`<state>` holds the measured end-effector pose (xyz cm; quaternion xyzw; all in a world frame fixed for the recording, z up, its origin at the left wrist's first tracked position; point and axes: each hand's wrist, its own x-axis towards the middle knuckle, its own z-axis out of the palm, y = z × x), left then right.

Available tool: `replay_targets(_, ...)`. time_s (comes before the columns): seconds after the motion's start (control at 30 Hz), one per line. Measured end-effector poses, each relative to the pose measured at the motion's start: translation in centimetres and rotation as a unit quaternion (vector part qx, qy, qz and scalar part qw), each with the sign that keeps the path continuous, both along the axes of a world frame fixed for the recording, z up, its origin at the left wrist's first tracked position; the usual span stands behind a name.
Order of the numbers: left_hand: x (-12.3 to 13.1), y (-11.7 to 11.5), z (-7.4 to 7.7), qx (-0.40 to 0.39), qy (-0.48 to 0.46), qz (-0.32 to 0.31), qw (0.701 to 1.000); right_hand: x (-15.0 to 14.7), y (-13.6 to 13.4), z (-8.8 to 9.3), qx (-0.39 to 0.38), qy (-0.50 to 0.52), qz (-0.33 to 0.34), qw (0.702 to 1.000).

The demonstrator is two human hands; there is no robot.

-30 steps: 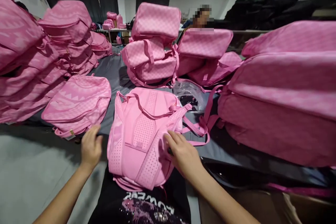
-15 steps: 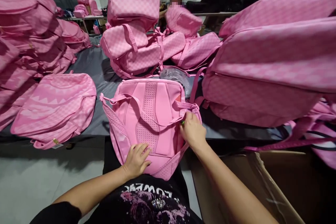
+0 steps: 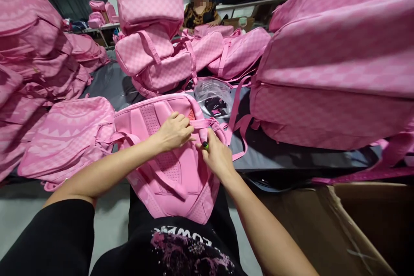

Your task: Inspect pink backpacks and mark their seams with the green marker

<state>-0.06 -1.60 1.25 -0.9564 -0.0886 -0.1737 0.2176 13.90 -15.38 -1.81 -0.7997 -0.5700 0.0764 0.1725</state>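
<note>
A pink backpack (image 3: 190, 172) rests against my body at the table edge, its padded back panel facing up. My left hand (image 3: 176, 131) is closed on a pink strap (image 3: 202, 123) near the backpack's upper right side. Close beside it, my right hand (image 3: 218, 155) is closed around a small green-and-black tool (image 3: 205, 145), mostly hidden in the palm. The right fingers also touch the edge of the backpack by that strap. A loose shoulder strap (image 3: 168, 181) lies across the back panel.
Pink backpacks are piled on the left (image 3: 32, 43), in the middle (image 3: 148, 4) and on the right (image 3: 333, 60). A clear plastic bag (image 3: 213, 95) with black tags lies behind my work. An open cardboard box (image 3: 304, 211) stands lower right. Another person (image 3: 202, 8) is across the table.
My left hand has gone from the backpack's lower part up to the strap beside my right hand. The backpack has turned and shifted left. The person across has moved left in view.
</note>
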Motion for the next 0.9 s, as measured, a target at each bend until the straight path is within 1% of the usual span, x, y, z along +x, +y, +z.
replay_targets(0.07, -0.2, 0.3, -0.4, -0.028, 0.021, 0.011, 0.999, 0.3, 0.6, -0.7, 0.003, 0.003, 0.005, 1.000)
replay_targets(0.17, -0.1, 1.6, -1.3, -0.055, 0.030, -0.001, 0.998, 0.5, 1.3, -1.7, 0.002, 0.001, 0.003, 1.000)
replay_targets(0.27, 0.3, 3.5, -2.0, -0.034, 0.026, -0.042, 0.998, 0.6, 1.6, -2.0, 0.002, -0.001, 0.005, 1.000)
replay_targets(0.33, 0.3, 5.1, -1.9, -0.021, 0.021, -0.062, 0.998, 0.6, 1.8, -2.0, -0.005, -0.001, 0.007, 1.000)
replay_targets(0.37, 0.3, 6.1, -1.5, -0.021, 0.013, -0.061, 0.998, 0.7, 1.8, -2.0, -0.010, -0.001, 0.007, 1.000)
replay_targets(0.43, 0.1, 8.2, -0.4, -0.034, -0.011, -0.047, 0.998, 0.9, 2.0, -2.0, -0.021, 0.003, 0.006, 1.000)
replay_targets(0.5, -0.2, 10.3, 1.2, -0.067, -0.034, -0.026, 0.997, 1.2, 2.1, -2.2, -0.031, 0.007, 0.004, 0.999)
replay_targets(0.57, -0.4, 11.5, 2.4, -0.104, -0.038, -0.017, 0.994, 1.4, 2.2, -2.4, -0.045, 0.007, -0.002, 0.999)
replay_targets(0.63, -0.4, 11.1, 2.7, -0.122, -0.032, -0.018, 0.992, 1.5, 2.4, -2.6, -0.058, 0.002, -0.007, 0.998)
replay_targets(0.7, -0.1, 9.3, 1.8, -0.124, -0.012, -0.028, 0.992, 1.4, 2.5, -2.8, -0.063, -0.001, -0.008, 0.998)
replay_targets(0.77, 0.3, 6.7, 0.2, -0.133, 0.007, -0.033, 0.991, 1.3, 2.5, -2.9, -0.064, 0.000, -0.008, 0.998)
replay_targets(0.83, 0.9, 4.5, -1.7, -0.159, 0.009, -0.028, 0.987, 1.3, 2.5, -3.0, -0.067, 0.002, -0.013, 0.998)
replay_targets(0.9, 1.5, 3.4, -3.3, -0.180, -0.005, -0.016, 0.983, 1.3, 2.5, -3.1, -0.074, 0.003, -0.021, 0.997)
